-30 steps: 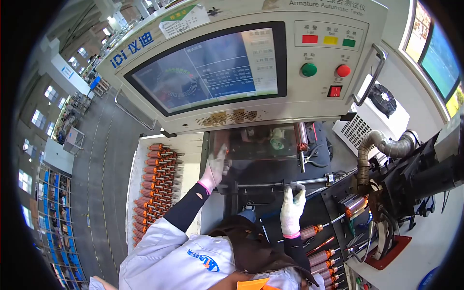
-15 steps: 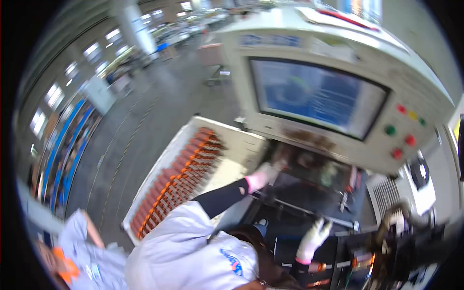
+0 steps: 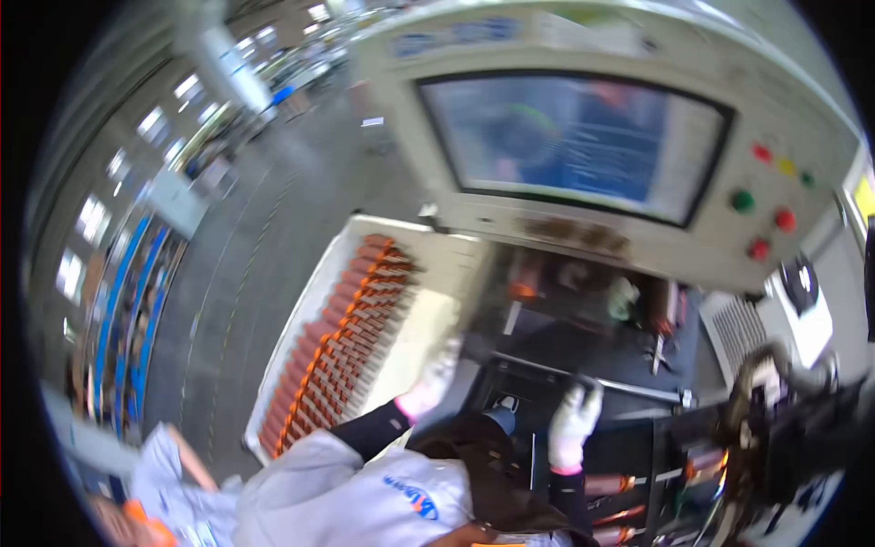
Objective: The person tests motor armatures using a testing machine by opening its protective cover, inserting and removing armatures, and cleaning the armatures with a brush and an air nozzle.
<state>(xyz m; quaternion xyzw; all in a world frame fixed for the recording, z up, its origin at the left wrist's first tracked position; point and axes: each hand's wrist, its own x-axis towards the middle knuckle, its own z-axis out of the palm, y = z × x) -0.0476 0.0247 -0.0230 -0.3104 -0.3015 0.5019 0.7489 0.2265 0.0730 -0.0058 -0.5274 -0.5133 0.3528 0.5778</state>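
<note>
My left hand [image 3: 432, 381], in a white glove, is over the inner side of the white tray [image 3: 305, 314]; motion blur hides its fingers and anything in them. Many copper armatures [image 3: 342, 342] stand in rows in that tray. My right hand [image 3: 574, 421], also gloved, is at the black handle below the metal bar [image 3: 620, 390] of the tester, its fingers bent, and what they grip is too small to make out. Behind the bar, one armature [image 3: 524, 278] lies inside the tester, under its dark transparent cover.
The tester's screen and panel [image 3: 574, 146] fill the upper right. More armatures [image 3: 609, 485] lie at the lower right, beside dark machinery [image 3: 784, 456]. A co-worker [image 3: 178, 483] is at the lower left. Shelving [image 3: 137, 319] stands at the far left.
The view has swung left and is tilted. My left hand has come out of the tester area and back toward the tray. My right hand has stayed near the bar.
</note>
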